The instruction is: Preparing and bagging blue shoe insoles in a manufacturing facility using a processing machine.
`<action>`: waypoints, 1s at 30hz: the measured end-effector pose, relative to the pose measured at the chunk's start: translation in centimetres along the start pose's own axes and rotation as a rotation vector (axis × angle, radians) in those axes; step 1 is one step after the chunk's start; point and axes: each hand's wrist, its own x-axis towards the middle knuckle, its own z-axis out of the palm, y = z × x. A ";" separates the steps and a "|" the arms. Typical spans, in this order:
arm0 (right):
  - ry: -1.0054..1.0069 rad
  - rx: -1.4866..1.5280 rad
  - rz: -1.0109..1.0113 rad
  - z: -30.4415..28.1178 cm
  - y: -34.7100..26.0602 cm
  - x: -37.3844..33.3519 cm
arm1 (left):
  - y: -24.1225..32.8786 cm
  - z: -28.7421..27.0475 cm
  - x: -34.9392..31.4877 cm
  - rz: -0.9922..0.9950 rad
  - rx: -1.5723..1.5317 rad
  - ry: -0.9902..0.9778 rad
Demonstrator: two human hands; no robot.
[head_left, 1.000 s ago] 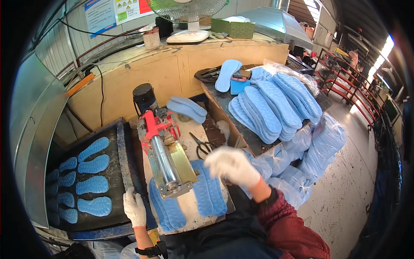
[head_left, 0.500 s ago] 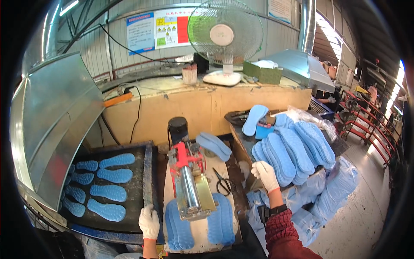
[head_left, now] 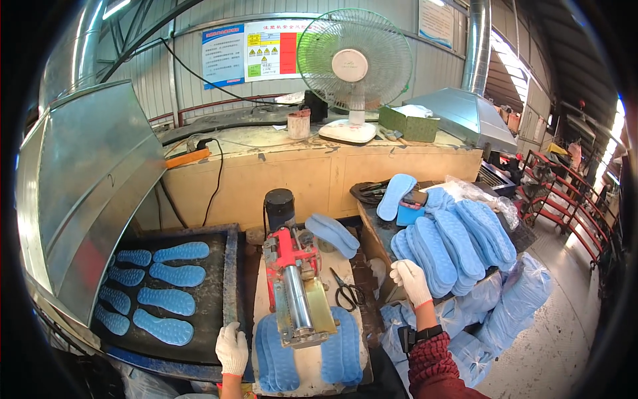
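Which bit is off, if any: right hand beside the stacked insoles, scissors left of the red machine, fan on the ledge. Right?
Not quite: the head view shows the scissors right of the red machine. The right hand is beside the stacked insoles, and the fan is on the ledge.

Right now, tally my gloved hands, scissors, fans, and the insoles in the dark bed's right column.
Gloved hands, left hand and right hand: 2
Scissors: 1
Fan: 1
Insoles, right column on the dark bed: 4
Total: 8
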 end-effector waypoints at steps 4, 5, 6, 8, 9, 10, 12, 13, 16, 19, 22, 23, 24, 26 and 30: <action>-0.001 -0.004 0.009 0.0 0.0 0.2 | -0.2 0.1 -0.1 0.031 0.014 0.013; 0.001 -0.006 0.006 0.0 0.0 0.2 | -0.3 0.2 -0.1 0.013 0.025 -0.004; 0.024 -0.022 0.043 0.0 0.0 0.3 | -0.4 0.2 -0.2 0.027 0.024 0.008; -0.010 0.008 0.035 0.0 0.1 0.2 | -0.6 0.3 -0.4 -0.020 -0.010 -0.027; -0.014 0.030 0.041 -0.1 0.2 0.1 | -0.7 0.2 -0.4 -0.006 -0.019 -0.039; -0.052 -0.068 -0.073 0.0 0.3 0.2 | -0.7 0.2 -0.3 0.047 0.016 0.002; -0.065 -0.111 -0.150 -0.2 0.7 0.3 | -0.4 0.2 0.1 0.085 -0.012 0.011; -0.056 -0.044 -0.106 -0.3 0.8 0.3 | 0.0 0.2 0.4 -0.013 -0.029 -0.069; -0.012 -0.117 -0.177 -0.7 0.9 0.3 | 1.0 -1.2 0.2 -0.009 0.095 -0.182; -0.070 0.068 0.019 -0.7 0.6 0.3 | 1.8 -2.0 0.1 0.001 0.100 -0.183; -0.079 0.046 0.009 -0.6 0.4 0.4 | 2.2 -2.1 0.1 -0.002 0.103 -0.176; -0.080 0.041 0.004 -0.6 0.3 0.4 | 2.3 -2.0 0.2 -0.014 0.106 -0.183; -0.078 0.032 0.017 -0.6 0.3 0.4 | 2.3 -1.9 0.2 -0.025 0.110 -0.189; -0.076 0.037 0.000 -0.6 0.2 0.3 | 2.2 -1.9 0.2 -0.016 0.083 -0.180; -0.072 0.042 -0.015 -0.5 0.2 0.2 | 2.2 -2.0 0.2 -0.056 0.055 -0.204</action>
